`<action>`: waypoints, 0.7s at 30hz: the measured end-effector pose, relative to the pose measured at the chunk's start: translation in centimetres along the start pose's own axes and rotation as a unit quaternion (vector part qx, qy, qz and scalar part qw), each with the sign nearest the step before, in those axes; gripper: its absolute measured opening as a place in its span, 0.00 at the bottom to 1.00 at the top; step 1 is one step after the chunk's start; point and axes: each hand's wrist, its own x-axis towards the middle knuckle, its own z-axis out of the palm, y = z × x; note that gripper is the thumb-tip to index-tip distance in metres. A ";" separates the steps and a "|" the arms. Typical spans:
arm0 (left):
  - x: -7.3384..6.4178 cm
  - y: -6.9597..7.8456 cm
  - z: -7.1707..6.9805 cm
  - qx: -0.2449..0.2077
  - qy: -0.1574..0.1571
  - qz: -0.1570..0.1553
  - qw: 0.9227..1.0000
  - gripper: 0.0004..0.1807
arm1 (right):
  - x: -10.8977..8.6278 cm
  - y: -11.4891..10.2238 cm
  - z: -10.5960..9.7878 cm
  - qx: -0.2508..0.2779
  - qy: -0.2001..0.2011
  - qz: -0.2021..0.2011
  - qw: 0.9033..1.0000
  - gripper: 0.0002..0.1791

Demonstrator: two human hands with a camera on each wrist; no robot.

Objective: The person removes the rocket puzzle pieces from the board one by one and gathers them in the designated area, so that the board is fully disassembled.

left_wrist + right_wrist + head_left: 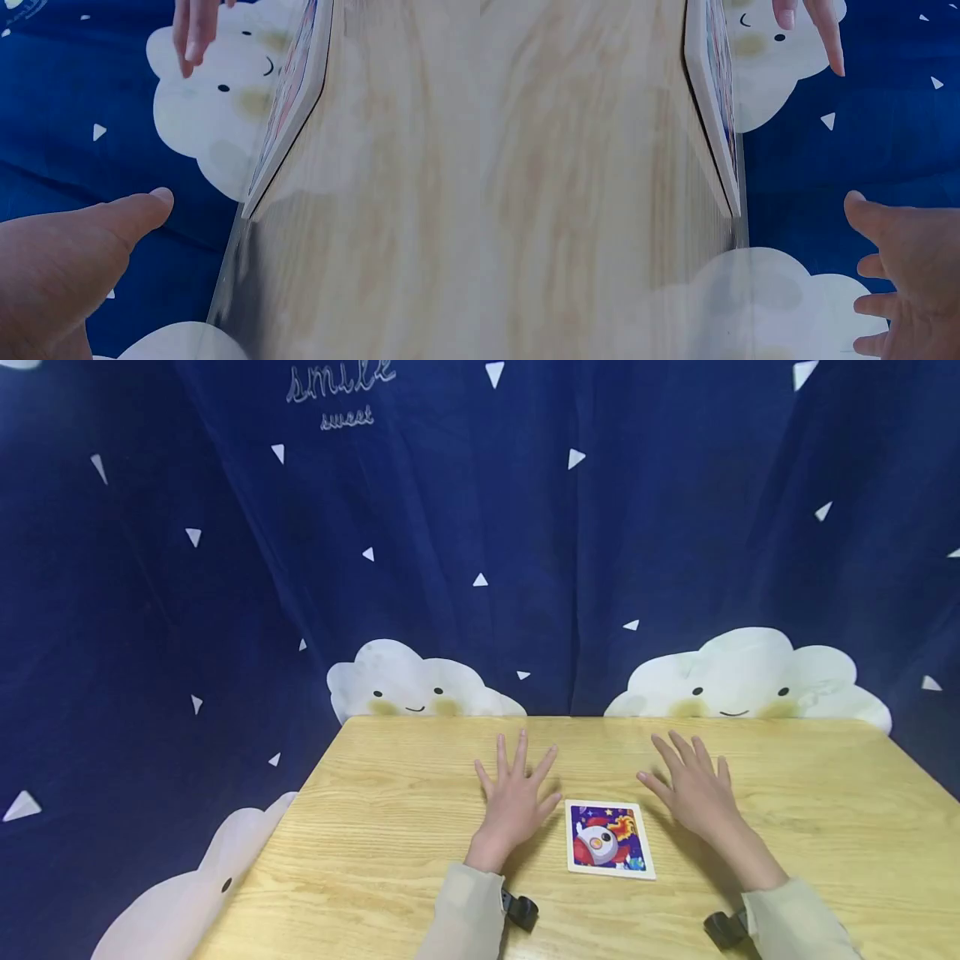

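A square picture puzzle [609, 838] with a white border lies flat on the table, showing a red and white cartoon rocket with flames against a purple starry sky. To its left, my left hand [513, 802] is spread palm down above the wood, thumb near the puzzle's upper left corner. My right hand [699, 789] hovers on the other side with fingers apart, a little farther from the puzzle. Both hands hold nothing. In the left wrist view the puzzle's edge [289, 124] appears as a thick white side; the right wrist view shows the opposite side [709, 105].
The light wooden table [375, 827] ends at the back against a dark blue curtain [450, 510] printed with white triangles and smiling clouds. A black wrist strap with a camera [521, 910] sits under the left sleeve, and another camera [726, 930] under the right.
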 end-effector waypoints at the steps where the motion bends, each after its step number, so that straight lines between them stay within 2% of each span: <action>1: -0.1 0.1 0.0 -0.002 -0.001 0.006 1.000 0.37 | 0.0 0.0 0.0 0.000 0.007 -0.007 1.000 0.41; 7: -0.5 0.5 0.0 -0.012 -0.019 0.045 0.999 0.32 | 0.2 -0.5 0.3 0.021 0.052 -0.048 0.997 0.34; 12: -1.0 0.8 0.2 0.000 -0.024 0.086 0.996 0.31 | 0.4 -1.0 0.7 0.056 0.076 -0.067 0.993 0.31; 17: -1.5 1.0 0.3 0.017 -0.031 0.125 0.991 0.33 | 0.6 -1.3 1.3 0.102 0.073 -0.077 0.989 0.28; 21: -2.0 1.2 0.3 0.014 -0.053 0.148 0.987 0.36 | 0.6 -1.5 1.9 0.130 0.070 -0.099 0.984 0.26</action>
